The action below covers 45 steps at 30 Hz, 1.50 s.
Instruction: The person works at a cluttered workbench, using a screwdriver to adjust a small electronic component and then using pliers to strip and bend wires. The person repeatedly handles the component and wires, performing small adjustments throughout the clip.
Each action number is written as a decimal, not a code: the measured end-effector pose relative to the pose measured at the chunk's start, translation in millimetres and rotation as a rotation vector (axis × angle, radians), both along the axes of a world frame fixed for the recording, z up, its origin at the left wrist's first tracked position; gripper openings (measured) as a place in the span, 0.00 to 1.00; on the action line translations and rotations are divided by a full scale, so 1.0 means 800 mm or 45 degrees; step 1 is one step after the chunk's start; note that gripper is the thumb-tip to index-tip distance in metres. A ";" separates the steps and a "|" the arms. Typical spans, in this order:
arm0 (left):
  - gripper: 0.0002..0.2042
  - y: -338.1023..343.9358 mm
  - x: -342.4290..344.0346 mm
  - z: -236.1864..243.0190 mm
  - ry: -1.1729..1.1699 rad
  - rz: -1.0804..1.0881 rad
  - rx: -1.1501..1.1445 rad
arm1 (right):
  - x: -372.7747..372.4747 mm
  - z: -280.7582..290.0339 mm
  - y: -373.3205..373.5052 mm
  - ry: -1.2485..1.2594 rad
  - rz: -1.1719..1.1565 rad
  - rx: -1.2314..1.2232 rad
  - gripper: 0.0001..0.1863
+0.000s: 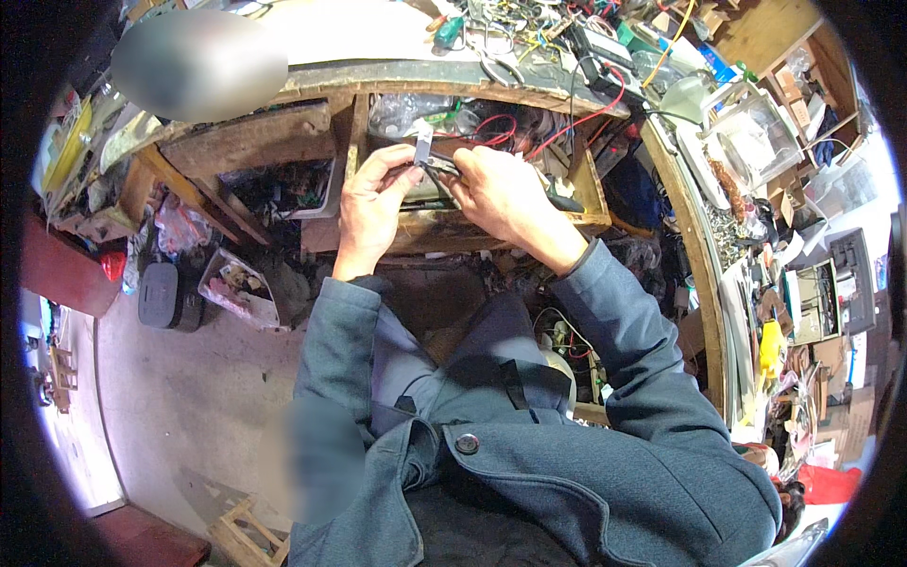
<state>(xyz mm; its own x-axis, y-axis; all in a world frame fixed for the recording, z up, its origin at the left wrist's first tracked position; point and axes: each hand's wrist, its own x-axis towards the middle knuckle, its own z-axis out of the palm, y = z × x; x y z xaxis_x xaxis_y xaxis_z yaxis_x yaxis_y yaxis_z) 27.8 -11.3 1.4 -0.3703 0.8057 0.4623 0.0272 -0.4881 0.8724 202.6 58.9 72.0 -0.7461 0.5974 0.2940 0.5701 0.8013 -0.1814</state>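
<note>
In front of me, above an open drawer, both hands are raised close together. My left hand (373, 203) pinches a small grey-and-white rectangular piece (423, 146) between thumb and fingers, its upper end pointing away from me. Closed beside it, my right hand (496, 189) grips a slim dark tool (437, 180) with a bit of metal showing against the piece. Fingers cover most of this tool, so its kind stays unclear. Under the hands, the wooden drawer (590, 180) holds clear plastic, red wires and a black-handled item (565, 202).
The workbench edge (416, 77) runs across ahead, with pliers (501, 71), a green-handled tool (448, 32) and tangled wires on top. On the right, a side bench (694, 255) carries heaped parts and a yellow tool (773, 350). A dark bin (170, 296) stands on the floor at left.
</note>
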 end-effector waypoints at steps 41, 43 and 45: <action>0.12 0.000 0.002 0.001 0.023 0.010 -0.038 | 0.004 -0.008 0.001 0.128 0.044 -0.025 0.11; 0.13 -0.001 0.003 0.004 0.026 -0.002 -0.033 | 0.005 -0.011 0.001 0.114 0.022 -0.015 0.11; 0.13 -0.001 0.003 0.004 0.025 -0.011 -0.020 | 0.004 -0.012 0.001 0.124 0.017 -0.003 0.10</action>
<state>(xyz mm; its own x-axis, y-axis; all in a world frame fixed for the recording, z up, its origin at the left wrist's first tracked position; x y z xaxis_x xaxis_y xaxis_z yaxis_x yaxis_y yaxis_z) 30.3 -11.7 4.4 -0.3540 0.8160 0.4570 0.0404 -0.4749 0.8791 205.6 59.5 62.6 -0.7218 0.5886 0.3641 0.5390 0.8081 -0.2377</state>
